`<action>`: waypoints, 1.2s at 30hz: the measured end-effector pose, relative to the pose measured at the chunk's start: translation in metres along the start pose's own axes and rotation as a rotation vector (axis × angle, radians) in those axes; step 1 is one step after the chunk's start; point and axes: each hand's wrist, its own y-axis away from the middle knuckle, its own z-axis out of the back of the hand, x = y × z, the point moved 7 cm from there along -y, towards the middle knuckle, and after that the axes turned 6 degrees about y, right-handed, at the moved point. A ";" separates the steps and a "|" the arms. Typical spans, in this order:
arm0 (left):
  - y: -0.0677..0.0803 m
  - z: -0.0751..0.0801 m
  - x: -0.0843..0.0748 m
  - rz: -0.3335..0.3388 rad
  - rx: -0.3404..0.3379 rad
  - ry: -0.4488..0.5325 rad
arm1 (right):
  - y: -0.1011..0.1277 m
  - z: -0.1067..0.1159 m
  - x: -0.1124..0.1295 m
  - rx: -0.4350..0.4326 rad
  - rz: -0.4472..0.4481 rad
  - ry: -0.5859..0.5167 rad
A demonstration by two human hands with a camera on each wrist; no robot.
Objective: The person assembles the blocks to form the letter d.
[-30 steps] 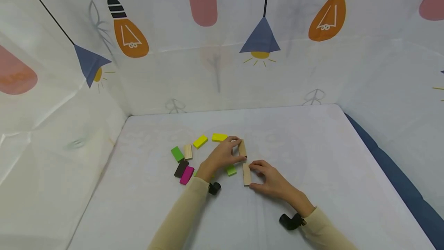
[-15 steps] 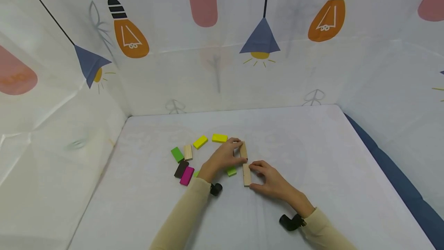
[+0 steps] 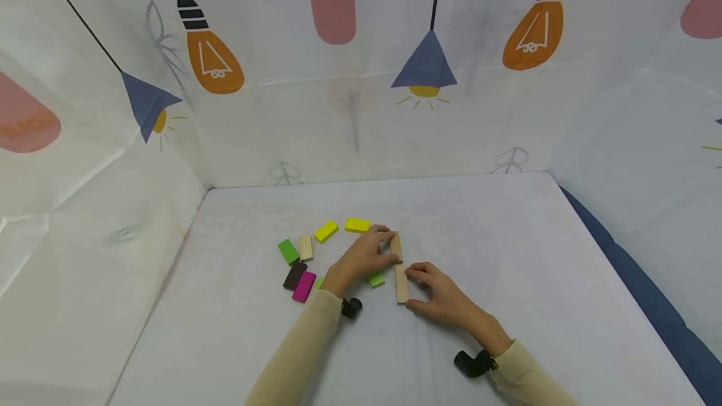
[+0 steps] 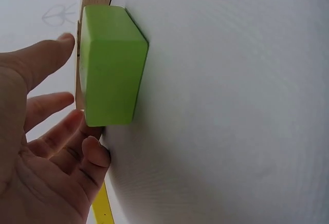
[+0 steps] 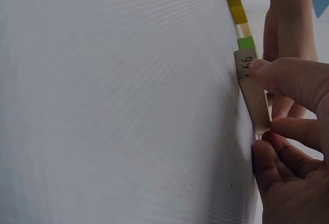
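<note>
Two plain wooden blocks lie almost end to end in the middle of the table. My left hand (image 3: 361,258) holds the far wooden block (image 3: 397,247), thumb at its near end and index finger at its far end. On the near wooden block (image 3: 401,285) my right hand (image 3: 439,294) has its thumb and fingers at opposite ends. Dark marks show on this block's end (image 5: 245,59) in the right wrist view, beside the thumb. A light green block (image 4: 113,75) stands in front of the left hand's fingers in the left wrist view, partly hiding the wood behind it.
Left of the hands lie two yellow blocks (image 3: 326,231), a green block (image 3: 289,251), another wooden block (image 3: 306,247), a dark brown block (image 3: 295,275) and a magenta block (image 3: 304,286). The left forearm covers part of another green block. Printed fabric walls (image 3: 361,124) enclose the white table (image 3: 479,224).
My left hand has drawn the far wooden block slightly nearer and to the right, its near end now at the other block's far end. The right hand has stayed almost still.
</note>
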 end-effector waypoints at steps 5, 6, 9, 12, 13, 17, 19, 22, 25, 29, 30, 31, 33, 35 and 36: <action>-0.001 0.004 0.005 0.016 -0.039 0.026 | 0.000 0.000 0.000 -0.003 0.000 -0.007; -0.001 0.004 0.005 0.014 -0.039 0.031 | 0.000 0.000 0.000 -0.003 -0.002 -0.006; -0.002 0.004 0.004 0.015 -0.037 0.043 | 0.000 0.000 0.000 -0.001 -0.008 -0.006; -0.002 0.005 0.003 0.017 -0.035 0.054 | 0.000 -0.001 -0.001 0.001 -0.010 -0.008; -0.002 0.004 0.003 0.018 -0.035 0.054 | 0.000 -0.001 -0.001 0.002 -0.011 -0.006; -0.002 0.003 0.002 0.013 -0.027 0.058 | -0.001 -0.002 -0.002 0.005 -0.013 0.008; -0.002 0.003 0.002 0.009 -0.023 0.054 | -0.001 -0.003 -0.002 0.005 -0.013 0.014; -0.001 0.002 0.002 0.008 -0.014 0.046 | -0.001 -0.003 -0.002 0.003 -0.010 0.014; -0.001 0.001 0.002 0.011 -0.002 0.049 | -0.001 -0.002 -0.002 -0.002 -0.006 0.011; 0.000 0.001 0.000 0.005 0.005 0.056 | -0.001 -0.001 -0.001 -0.004 0.000 0.005; 0.000 0.001 0.000 0.003 0.005 0.054 | -0.001 -0.001 -0.001 -0.004 -0.001 0.004; 0.000 0.001 -0.001 0.001 0.005 0.052 | -0.001 -0.001 -0.001 -0.005 0.001 0.004; 0.000 0.000 -0.001 0.000 0.010 0.041 | 0.000 -0.001 -0.001 -0.005 0.000 0.004; 0.000 -0.001 -0.001 -0.001 0.016 0.035 | 0.000 -0.002 -0.002 -0.005 -0.002 0.008; 0.000 -0.002 -0.002 -0.001 0.020 0.034 | 0.000 -0.002 -0.003 -0.005 -0.002 0.009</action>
